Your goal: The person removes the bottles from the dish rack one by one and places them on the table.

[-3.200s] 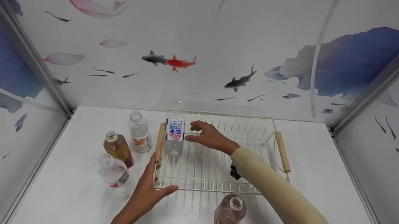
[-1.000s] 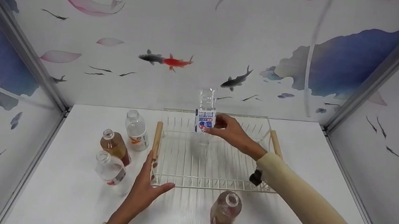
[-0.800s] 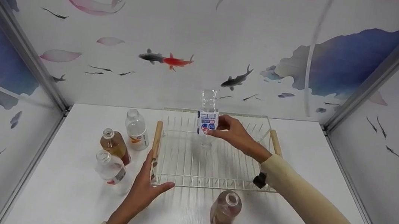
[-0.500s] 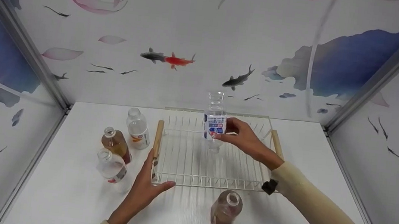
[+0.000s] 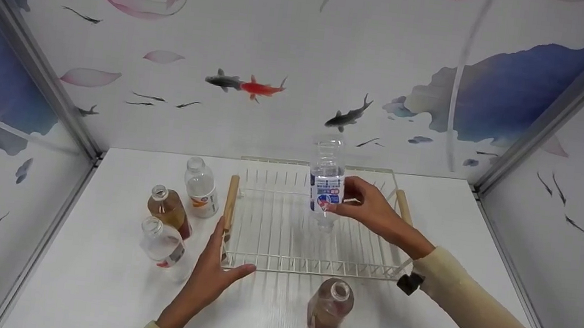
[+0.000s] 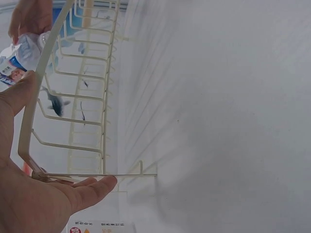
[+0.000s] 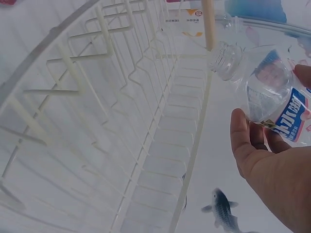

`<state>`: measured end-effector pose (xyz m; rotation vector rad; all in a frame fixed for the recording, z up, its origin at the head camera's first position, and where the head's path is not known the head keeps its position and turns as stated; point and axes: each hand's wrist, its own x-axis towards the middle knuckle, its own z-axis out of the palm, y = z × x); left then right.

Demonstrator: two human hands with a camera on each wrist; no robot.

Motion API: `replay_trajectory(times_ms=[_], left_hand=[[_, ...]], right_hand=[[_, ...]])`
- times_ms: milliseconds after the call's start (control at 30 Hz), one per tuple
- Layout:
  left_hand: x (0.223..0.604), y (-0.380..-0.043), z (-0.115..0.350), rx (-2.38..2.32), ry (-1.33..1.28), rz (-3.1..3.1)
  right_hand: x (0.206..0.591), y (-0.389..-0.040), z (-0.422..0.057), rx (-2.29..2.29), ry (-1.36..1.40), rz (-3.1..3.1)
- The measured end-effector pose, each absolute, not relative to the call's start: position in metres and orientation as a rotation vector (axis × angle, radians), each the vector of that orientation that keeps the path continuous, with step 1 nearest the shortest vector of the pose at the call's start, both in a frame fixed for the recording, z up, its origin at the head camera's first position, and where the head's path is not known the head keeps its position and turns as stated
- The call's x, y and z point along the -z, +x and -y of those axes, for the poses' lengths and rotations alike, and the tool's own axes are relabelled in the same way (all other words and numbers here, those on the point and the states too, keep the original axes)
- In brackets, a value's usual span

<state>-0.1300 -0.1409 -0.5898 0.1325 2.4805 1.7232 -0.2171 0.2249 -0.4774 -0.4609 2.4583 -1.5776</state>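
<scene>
My right hand [image 5: 375, 209] pinches a clear plastic bottle [image 5: 327, 182] by its blue-and-white label and holds it neck down above the rack. In the right wrist view the open bottle neck [image 7: 227, 60] points left, with curled fingers under the label. My left hand [image 5: 208, 273] holds the left front corner of a cream wire dish rack [image 5: 302, 266]. Its thumb lies along the front and its fingers along the left side. In the left wrist view, the thumb [image 6: 22, 92] touches the rim and the fingertips lie against the side wire.
Left of the rack stand a clear bottle [image 5: 201, 189], an amber bottle [image 5: 170, 210] and another clear bottle [image 5: 164, 246], all uncapped. A brownish uncapped bottle [image 5: 329, 306] stands before the rack. A wooden handle [image 5: 231, 204] tops each rack side. A patterned wall [image 5: 301, 33] rises behind.
First at the rack's left end, the bottle is now gripped by the right hand and has moved rightward along the rack. The left hand stays on the corner.
</scene>
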Motion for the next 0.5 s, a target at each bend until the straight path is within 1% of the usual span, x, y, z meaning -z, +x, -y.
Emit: replay_trajectory(times_ms=[500], left_hand=[[0.591, -0.129, 0.141, -1.735, 0.160, -2.493]], right_hand=[[0.480, -0.203, -0.233, 1.595, -0.489, -2.406]])
